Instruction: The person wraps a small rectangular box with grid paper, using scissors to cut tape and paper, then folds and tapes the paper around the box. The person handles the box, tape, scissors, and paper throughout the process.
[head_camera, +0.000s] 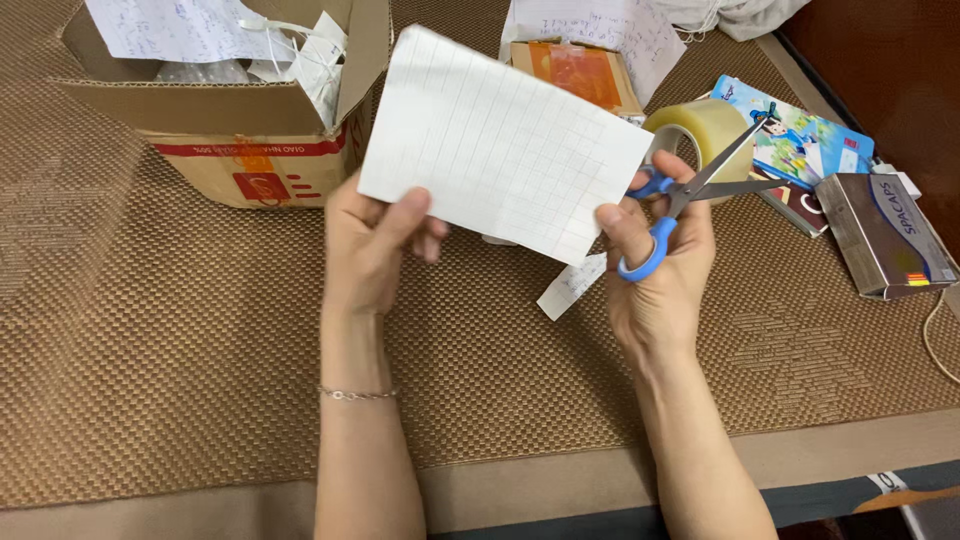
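While the left hand (372, 240) pinches the gridded paper sheet (500, 143) up over the woven mat (180, 330), the right hand (660, 265) grips blue-handled scissors (690, 190), blades apart beside its right edge, seemingly about to cut, which needs alignment.

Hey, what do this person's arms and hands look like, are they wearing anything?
Both forearms are bare, with no sleeves in view. The left hand has a thin silver chain bracelet around its wrist. The right hand shows no bracelet or watch. No gloves on either hand.
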